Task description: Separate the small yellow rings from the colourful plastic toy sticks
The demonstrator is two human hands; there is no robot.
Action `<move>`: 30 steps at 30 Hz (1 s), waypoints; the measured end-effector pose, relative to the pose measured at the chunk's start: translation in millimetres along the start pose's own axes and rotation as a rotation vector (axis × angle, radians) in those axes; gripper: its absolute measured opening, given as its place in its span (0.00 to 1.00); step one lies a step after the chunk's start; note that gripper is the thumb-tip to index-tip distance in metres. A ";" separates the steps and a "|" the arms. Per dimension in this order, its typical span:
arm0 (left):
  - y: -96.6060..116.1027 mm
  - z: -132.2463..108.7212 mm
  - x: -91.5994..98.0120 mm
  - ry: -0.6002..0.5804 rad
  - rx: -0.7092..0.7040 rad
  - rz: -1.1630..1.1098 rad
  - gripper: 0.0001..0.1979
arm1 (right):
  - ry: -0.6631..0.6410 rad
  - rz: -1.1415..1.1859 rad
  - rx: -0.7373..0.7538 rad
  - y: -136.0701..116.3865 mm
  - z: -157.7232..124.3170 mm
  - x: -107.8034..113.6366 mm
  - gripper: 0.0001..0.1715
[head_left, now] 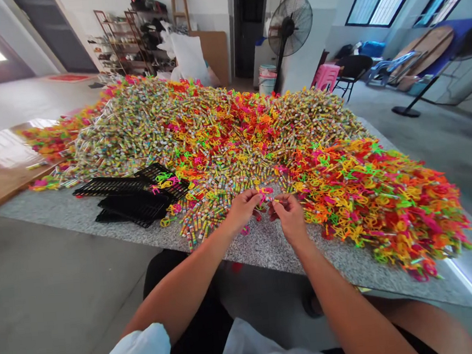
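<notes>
Left hand, right hand close together over grey speckled tabletop.
Black slotted plastic trays left of left hand, which is clamped on small bright-pink plastic piece, just left of right hand; can't tell right's grip; multicoloured plastic loop heap right of it.

From head height, one wide view faces forward and down across the close tabletop.

The speckled tabletop leaves passage along its near edge; black trays and colourful heaps obstruct beyond.
</notes>
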State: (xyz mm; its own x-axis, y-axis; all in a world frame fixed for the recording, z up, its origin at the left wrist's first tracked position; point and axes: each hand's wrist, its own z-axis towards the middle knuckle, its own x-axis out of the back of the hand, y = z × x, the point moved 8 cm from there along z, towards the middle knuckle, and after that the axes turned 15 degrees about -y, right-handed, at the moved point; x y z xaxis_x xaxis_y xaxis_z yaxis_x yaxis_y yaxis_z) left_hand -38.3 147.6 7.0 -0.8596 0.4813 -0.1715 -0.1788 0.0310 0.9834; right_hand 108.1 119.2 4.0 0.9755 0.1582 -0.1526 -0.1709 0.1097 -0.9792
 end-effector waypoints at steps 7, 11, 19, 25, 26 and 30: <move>-0.9 -0.4 -2.4 -0.017 0.003 0.023 0.14 | 0.030 0.087 -0.018 7.5 -0.3 -2.3 0.21; 2.7 -2.5 1.0 0.020 -0.024 0.093 0.13 | 0.009 0.185 -0.082 15.5 0.9 -3.6 0.20; -10.5 -1.2 3.7 0.037 0.044 0.097 0.13 | -0.089 0.099 -0.157 15.7 -2.7 -2.6 0.23; -15.6 -1.9 6.0 0.131 0.028 0.136 0.11 | -0.114 0.013 -0.165 18.4 -4.3 -1.5 0.26; -17.5 -2.2 5.8 0.147 0.029 0.123 0.11 | -0.116 -0.020 -0.153 17.8 -3.8 -0.4 0.25; -26.8 -3.8 3.9 0.193 0.040 0.031 0.11 | -0.140 -0.189 -0.122 13.2 -1.3 3.9 0.25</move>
State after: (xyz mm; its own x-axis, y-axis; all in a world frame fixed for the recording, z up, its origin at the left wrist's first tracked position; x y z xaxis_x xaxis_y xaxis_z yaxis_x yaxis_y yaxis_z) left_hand -38.7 145.3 -20.3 -0.9408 0.3061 -0.1458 -0.1354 0.0552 0.9893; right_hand 109.8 119.9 -9.8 0.9584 0.2818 0.0460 0.0383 0.0328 -0.9987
